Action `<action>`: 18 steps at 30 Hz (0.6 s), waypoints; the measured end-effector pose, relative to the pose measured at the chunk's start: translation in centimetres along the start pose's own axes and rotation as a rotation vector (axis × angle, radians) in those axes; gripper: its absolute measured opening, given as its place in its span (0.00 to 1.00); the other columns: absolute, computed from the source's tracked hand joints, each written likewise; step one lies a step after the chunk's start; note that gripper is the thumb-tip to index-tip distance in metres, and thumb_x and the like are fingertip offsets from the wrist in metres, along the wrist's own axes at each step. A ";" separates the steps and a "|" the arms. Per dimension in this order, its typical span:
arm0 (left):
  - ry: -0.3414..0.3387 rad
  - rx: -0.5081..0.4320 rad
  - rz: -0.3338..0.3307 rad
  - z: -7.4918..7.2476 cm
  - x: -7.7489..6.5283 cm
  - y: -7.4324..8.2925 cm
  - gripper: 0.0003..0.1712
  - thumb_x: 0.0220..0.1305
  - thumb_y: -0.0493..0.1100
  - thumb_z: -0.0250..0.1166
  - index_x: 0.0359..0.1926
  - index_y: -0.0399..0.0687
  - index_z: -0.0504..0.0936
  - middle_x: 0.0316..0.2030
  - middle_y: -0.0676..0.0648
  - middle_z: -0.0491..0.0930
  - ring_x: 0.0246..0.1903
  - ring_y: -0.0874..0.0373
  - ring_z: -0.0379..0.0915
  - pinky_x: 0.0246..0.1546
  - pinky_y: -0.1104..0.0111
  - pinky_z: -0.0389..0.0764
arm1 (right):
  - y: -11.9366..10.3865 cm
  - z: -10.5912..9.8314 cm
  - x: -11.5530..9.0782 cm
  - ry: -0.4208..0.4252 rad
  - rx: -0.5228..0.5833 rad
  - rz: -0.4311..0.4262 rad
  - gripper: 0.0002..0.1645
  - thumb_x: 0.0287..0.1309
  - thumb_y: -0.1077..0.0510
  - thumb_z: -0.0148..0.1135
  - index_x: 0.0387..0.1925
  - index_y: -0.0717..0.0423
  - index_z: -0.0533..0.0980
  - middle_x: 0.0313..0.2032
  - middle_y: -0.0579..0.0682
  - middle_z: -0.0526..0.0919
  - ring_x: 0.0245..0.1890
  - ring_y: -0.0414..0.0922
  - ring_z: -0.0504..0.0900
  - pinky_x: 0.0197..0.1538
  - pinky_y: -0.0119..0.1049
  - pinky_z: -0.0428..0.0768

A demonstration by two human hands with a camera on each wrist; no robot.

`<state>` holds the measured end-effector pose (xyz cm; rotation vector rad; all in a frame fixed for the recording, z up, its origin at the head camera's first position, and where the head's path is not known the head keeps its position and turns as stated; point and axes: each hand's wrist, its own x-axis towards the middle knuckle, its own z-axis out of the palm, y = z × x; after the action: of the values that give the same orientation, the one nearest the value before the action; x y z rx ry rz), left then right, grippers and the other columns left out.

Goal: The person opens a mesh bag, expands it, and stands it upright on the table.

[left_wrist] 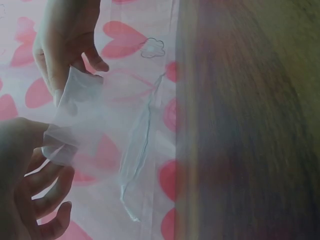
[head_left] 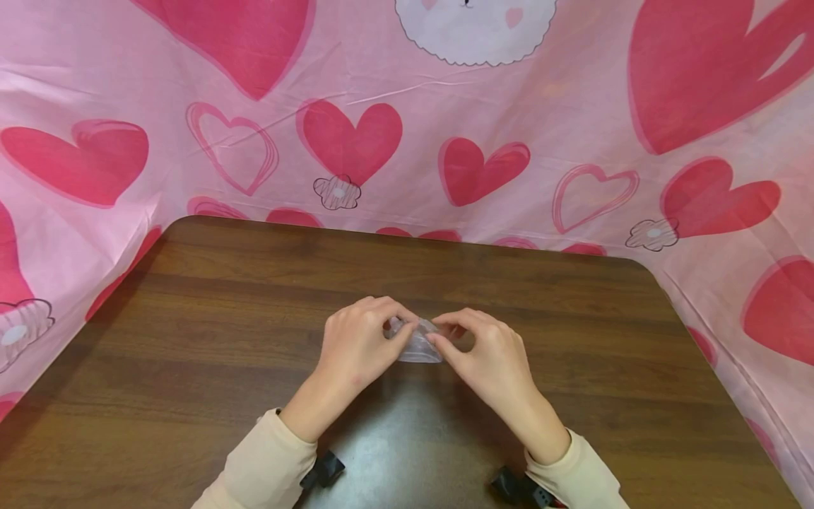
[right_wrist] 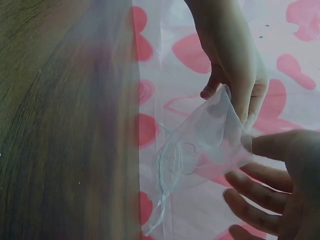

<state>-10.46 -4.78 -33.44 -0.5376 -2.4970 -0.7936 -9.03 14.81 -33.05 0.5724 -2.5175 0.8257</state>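
Observation:
A small sheer whitish pouch (head_left: 421, 351) hangs between both hands just above the table, near its middle. My left hand (head_left: 356, 343) pinches one side of its upper edge between thumb and forefinger. Opposite, my right hand (head_left: 496, 357) pinches the other side the same way. In the left wrist view the pouch (left_wrist: 92, 120) is spread and see-through, with a pale, cord-like line (left_wrist: 140, 145) along its lower end. Seen from the right wrist, the pouch (right_wrist: 212, 127) narrows to a corner at the left hand (right_wrist: 237, 60); faint curved lines show through it, and I cannot tell what they are.
A dark brown wooden table (head_left: 254, 297) with rounded far corners lies under the hands. Pink cloth (head_left: 413, 127) printed with red hearts hangs behind and along both sides. Black wrist devices (head_left: 323, 470) sit at the cream sleeves (head_left: 267, 459).

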 end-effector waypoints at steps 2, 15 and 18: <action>0.009 -0.008 -0.014 0.0 0.0 0.0 0.03 0.55 0.48 0.75 0.31 0.64 0.88 0.23 0.64 0.77 0.22 0.67 0.68 0.20 0.67 0.69 | -0.1 0.0 -0.1 -0.035 0.000 0.023 0.12 0.48 0.52 0.79 0.36 0.46 0.86 0.27 0.37 0.81 0.27 0.34 0.77 0.27 0.34 0.72; -0.003 -0.018 -0.028 0.0 0.0 -0.1 0.08 0.56 0.44 0.74 0.36 0.64 0.88 0.23 0.63 0.75 0.22 0.66 0.69 0.21 0.66 0.69 | 0.0 -0.1 0.1 0.035 -0.033 0.047 0.07 0.49 0.61 0.76 0.30 0.47 0.86 0.27 0.38 0.84 0.28 0.38 0.81 0.27 0.39 0.75; -0.020 0.001 -0.014 0.1 0.0 -0.2 0.08 0.55 0.44 0.75 0.36 0.64 0.88 0.22 0.63 0.75 0.21 0.66 0.68 0.20 0.66 0.68 | 0.0 -0.1 0.1 0.053 -0.039 0.042 0.07 0.49 0.62 0.76 0.29 0.47 0.86 0.26 0.39 0.84 0.28 0.39 0.81 0.27 0.40 0.75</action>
<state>-10.57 -4.88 -33.57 -0.5315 -2.5220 -0.7960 -9.07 14.88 -32.94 0.4801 -2.4990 0.7951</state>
